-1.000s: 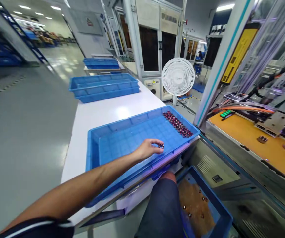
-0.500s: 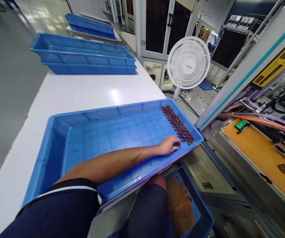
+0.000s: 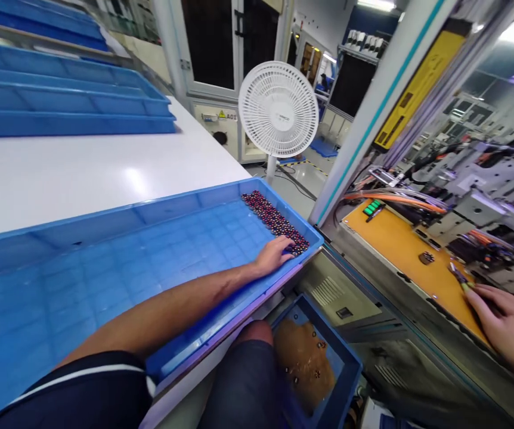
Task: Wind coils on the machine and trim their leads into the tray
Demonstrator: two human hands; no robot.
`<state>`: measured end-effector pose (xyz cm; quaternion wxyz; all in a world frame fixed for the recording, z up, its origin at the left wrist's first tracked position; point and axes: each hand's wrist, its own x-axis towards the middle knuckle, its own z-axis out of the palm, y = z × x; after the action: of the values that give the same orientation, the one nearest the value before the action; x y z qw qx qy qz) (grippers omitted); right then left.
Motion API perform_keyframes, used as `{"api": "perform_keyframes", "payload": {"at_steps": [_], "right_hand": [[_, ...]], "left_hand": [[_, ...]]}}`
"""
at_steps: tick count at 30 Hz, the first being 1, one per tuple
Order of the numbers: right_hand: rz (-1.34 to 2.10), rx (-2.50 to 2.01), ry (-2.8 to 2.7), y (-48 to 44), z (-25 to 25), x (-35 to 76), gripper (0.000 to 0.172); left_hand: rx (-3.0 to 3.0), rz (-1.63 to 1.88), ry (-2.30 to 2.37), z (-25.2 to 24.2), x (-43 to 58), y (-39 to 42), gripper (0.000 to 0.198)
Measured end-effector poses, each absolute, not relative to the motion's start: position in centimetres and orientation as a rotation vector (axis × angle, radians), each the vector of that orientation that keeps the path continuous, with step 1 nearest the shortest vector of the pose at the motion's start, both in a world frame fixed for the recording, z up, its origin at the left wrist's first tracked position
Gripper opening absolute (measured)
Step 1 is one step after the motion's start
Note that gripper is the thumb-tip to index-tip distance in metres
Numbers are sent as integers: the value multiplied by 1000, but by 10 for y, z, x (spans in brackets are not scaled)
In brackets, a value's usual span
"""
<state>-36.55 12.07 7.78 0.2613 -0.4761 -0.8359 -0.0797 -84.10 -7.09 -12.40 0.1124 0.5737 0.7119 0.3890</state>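
My left hand (image 3: 275, 256) is inside a large blue tray (image 3: 136, 211), at the near end of the packed rows of small dark round parts (image 3: 270, 214) with coppery and red spots. Its thumb and fingers are pinched around one such part at the edge of the rows, mostly hidden by the fingers. At the right, my right hand (image 3: 507, 322) grips the yellow-green handle of small pliers (image 3: 458, 274). Their tip points over the orange work surface (image 3: 391, 238), close to a single dark round part (image 3: 426, 257).
Stacked blue trays (image 3: 69, 95) stand on the white table (image 3: 105, 167). Behind the tray's far corner is a white fan (image 3: 279, 110). A lower blue bin (image 3: 328, 339) by my knee holds several loose parts. Machinery (image 3: 485, 208) and a slanted post (image 3: 373, 113) rise on the right.
The view has turned right. My left hand has brought its round part up against the packed rows. My right hand has come into view with the pliers over the orange surface.
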Motion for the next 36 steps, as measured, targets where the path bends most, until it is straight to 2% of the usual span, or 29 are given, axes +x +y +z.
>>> {"api": "perform_keyframes", "payload": {"at_steps": [4,7,13,17,20,27,32,34,36], "right_hand": [[-128,-1275,-2273,106,80,-378,33],[-141,-1282,-2254,104,76,-381,36],[-160,-1316,-2249,107,68,-382,25],[-180,-1283,-2220,97,67,-383,25],[-187,-1229,-2162,92,67,-384,25],[-217,-1067,-1912,90,63,-376,26],[-313,-935,-1713,85,63,-371,29],[-323,-887,-1680,83,67,-371,29],[-303,-852,-1668,81,74,-371,29]], "left_hand": [[1706,1149,2092,-114,-838,-75,26],[1723,1183,2109,-97,-838,-78,33],[1755,1403,2173,-15,-809,-63,53],[1942,1437,1969,44,-740,-36,43],[2016,1354,1858,70,-684,-3,33],[1785,1141,1715,79,-616,75,33],[1609,1254,1570,82,-606,78,32],[1564,1344,1492,86,-600,57,39],[1522,1441,1397,88,-593,23,57]]}}
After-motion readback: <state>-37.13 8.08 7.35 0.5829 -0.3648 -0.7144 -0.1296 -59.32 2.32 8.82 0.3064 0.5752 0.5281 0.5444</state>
